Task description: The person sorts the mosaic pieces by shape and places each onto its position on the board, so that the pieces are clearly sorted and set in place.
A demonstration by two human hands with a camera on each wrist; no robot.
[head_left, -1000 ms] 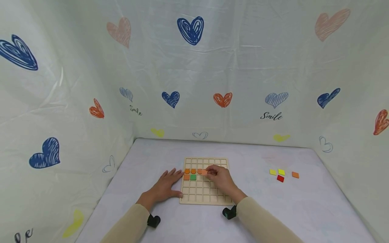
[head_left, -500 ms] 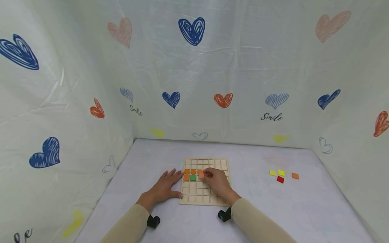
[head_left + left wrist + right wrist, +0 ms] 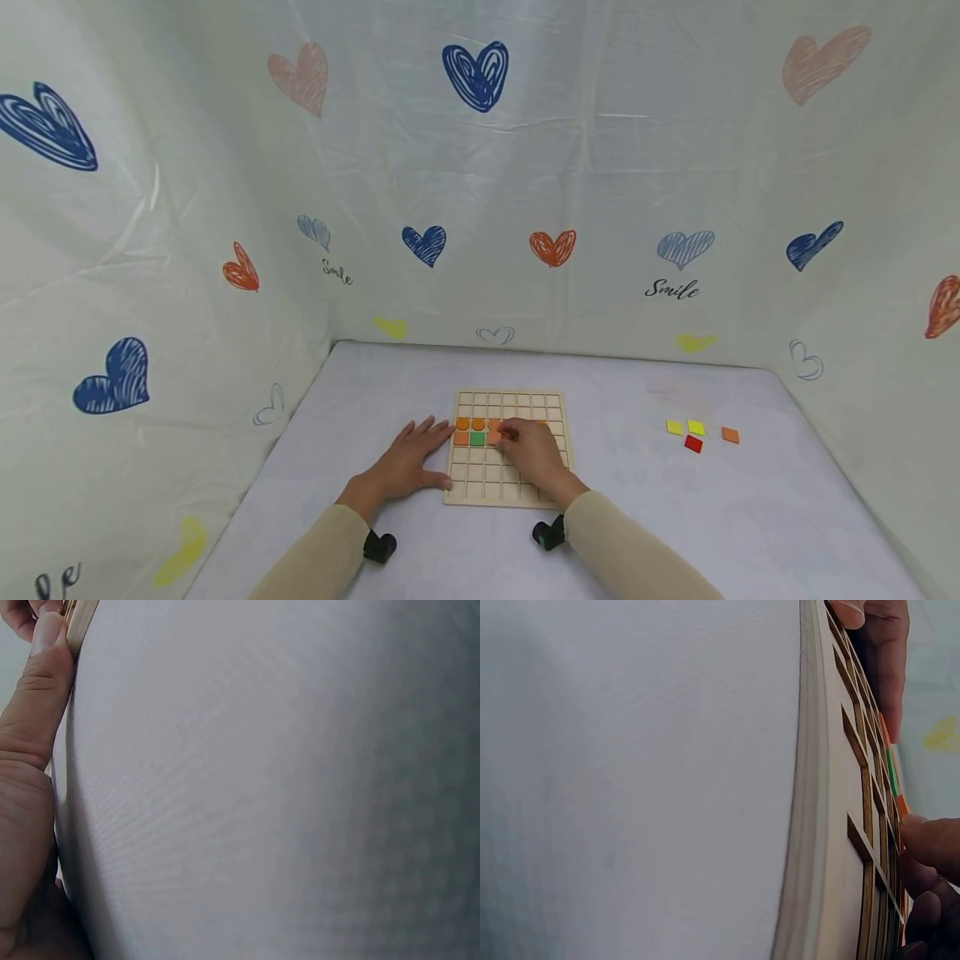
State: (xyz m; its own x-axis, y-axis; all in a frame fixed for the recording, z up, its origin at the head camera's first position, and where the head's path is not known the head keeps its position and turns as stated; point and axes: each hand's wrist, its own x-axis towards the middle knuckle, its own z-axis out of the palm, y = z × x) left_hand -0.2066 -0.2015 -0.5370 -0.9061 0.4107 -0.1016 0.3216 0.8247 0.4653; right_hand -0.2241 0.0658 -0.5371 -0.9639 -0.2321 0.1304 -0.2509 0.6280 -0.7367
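A wooden grid board (image 3: 480, 493) lies on the table. My left hand (image 3: 407, 458) rests along its left side with fingers spread, and in the left wrist view the thumb (image 3: 34, 697) touches the board's edge. My right hand (image 3: 534, 450) pinches an orange square tile (image 3: 493, 438) at the third cell of the lower filled row, just right of a green square tile (image 3: 477, 438). Another orange square tile (image 3: 461, 438) fills that row's first cell. Orange round pieces (image 3: 478, 424) line the row above, partly hidden by my right hand. The right thumb (image 3: 930, 836) shows against the orange tile.
On the table to the right lie two yellow squares (image 3: 696, 427), a red square (image 3: 693, 444) and an orange square (image 3: 730, 435). Behind the table hangs a white curtain (image 3: 600, 167) printed with hearts.
My right hand has moved slightly left and toward me, bringing the orange square tile from over the round pieces down to the row below. My left hand has stayed in place.
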